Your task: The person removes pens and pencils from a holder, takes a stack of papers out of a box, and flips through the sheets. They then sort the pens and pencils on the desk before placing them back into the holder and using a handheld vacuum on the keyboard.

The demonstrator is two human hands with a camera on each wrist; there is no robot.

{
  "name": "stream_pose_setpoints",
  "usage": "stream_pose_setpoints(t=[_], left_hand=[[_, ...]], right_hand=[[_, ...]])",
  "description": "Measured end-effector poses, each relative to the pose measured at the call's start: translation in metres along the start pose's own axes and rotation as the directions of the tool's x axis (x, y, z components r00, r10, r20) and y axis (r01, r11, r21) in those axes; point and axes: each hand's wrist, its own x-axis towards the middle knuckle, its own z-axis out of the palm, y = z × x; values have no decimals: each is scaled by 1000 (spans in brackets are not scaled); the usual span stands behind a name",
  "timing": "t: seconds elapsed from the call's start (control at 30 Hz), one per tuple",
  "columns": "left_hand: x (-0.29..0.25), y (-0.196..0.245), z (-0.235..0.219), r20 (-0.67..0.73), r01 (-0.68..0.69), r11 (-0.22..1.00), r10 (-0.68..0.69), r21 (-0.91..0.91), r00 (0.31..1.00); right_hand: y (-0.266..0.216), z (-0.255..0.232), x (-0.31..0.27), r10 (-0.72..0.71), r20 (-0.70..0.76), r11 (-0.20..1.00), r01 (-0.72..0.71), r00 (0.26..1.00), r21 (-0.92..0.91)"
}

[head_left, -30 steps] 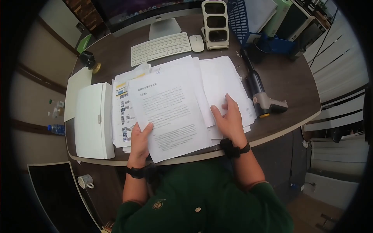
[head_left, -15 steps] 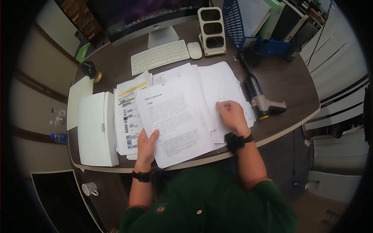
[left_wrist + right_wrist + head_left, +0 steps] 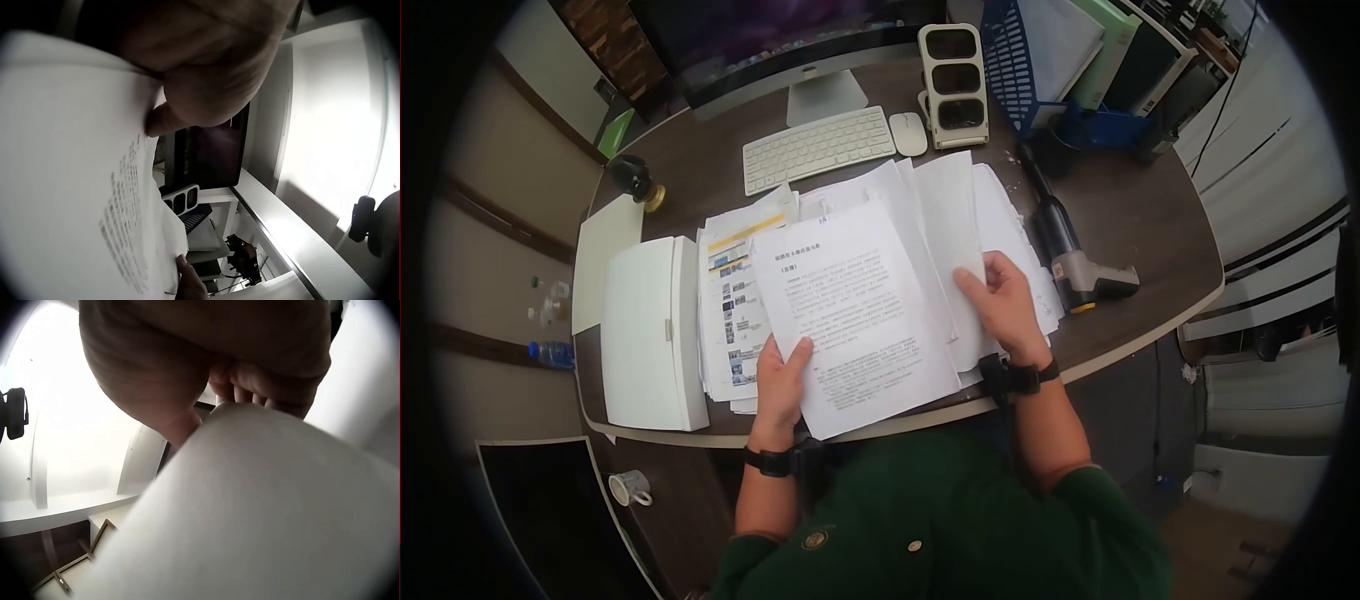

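My left hand (image 3: 781, 388) grips the left edge of a printed sheet (image 3: 845, 320), its thumb on the front. Black text covers this sheet, which tilts over the other papers in the head view. To its right, my right hand (image 3: 1006, 308) pinches the right edge of a blank-looking white sheet (image 3: 950, 215), lifted and bent upward. In the right wrist view that sheet (image 3: 250, 506) fills the lower middle, with the thumb on one side and the fingers curled behind it. More white papers (image 3: 1010, 225) lie under and beside both sheets, and a color-printed page (image 3: 735, 320) shows at the left.
A white box file (image 3: 650, 335) stands left of the papers. Behind them are a keyboard (image 3: 818, 150), a mouse (image 3: 908, 134) and a three-slot holder (image 3: 954, 85). A handheld vacuum (image 3: 1070, 250) lies at the right, near a blue file rack (image 3: 1010, 60). A mug (image 3: 630, 488) sits below the desk's front edge.
My right hand, reaching over the right-hand papers with raised fingers a second ago, has closed on a white sheet's edge and lifted it. My left hand keeps its hold on the printed sheet.
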Motion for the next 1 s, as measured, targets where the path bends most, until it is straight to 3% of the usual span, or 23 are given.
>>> stream_pose_setpoints(t=[0.1, 0.2, 0.3, 0.33, 0.4, 0.47, 0.57, 0.67, 0.77, 0.97, 1.0], left_hand=[[-2, 6, -1, 26, -8, 1000, 9, -29, 1000], [-5, 13, 3, 34, -29, 999, 30, -35, 999], [-5, 13, 7, 62, -48, 998, 51, -40, 997], [-5, 13, 8, 64, -53, 998, 56, -46, 996], [-6, 14, 12, 62, -62, 997, 66, -52, 996], [-5, 14, 13, 64, -33, 993, 41, -115, 997], [-7, 15, 13, 66, 10, 982, 2, -187, 998], [-9, 16, 19, 50, 10, 988, -2, -154, 999], [-9, 15, 19, 53, -12, 999, 14, -44, 998], [-5, 2, 18, 16, -3, 999, 4, -33, 1000], [-5, 1, 18, 12, -10, 999, 11, -46, 1000]], right_hand=[[-21, -5, -2, -173, -80, 985, 171, 982, -25], [-51, 1, -14, -350, -228, 936, 348, 909, -51], [-81, 2, -34, -594, -20, 714, 515, 804, -475], [-89, 10, -40, -600, 88, 656, 552, 795, -514], [-97, 36, -51, -581, 303, 534, 635, 755, -558], [-81, 66, -56, -446, 417, 635, 609, 792, -475], [-27, 92, -52, -346, 562, 651, 624, 751, -433], [-3, 103, -54, -257, 623, 681, 596, 738, -425], [-8, 103, -55, -29, 720, 753, 489, 693, -440], [-12, 89, -56, 7, 792, 824, 445, 610, -350], [-12, 85, -57, -63, 752, 819, 465, 656, -337]])
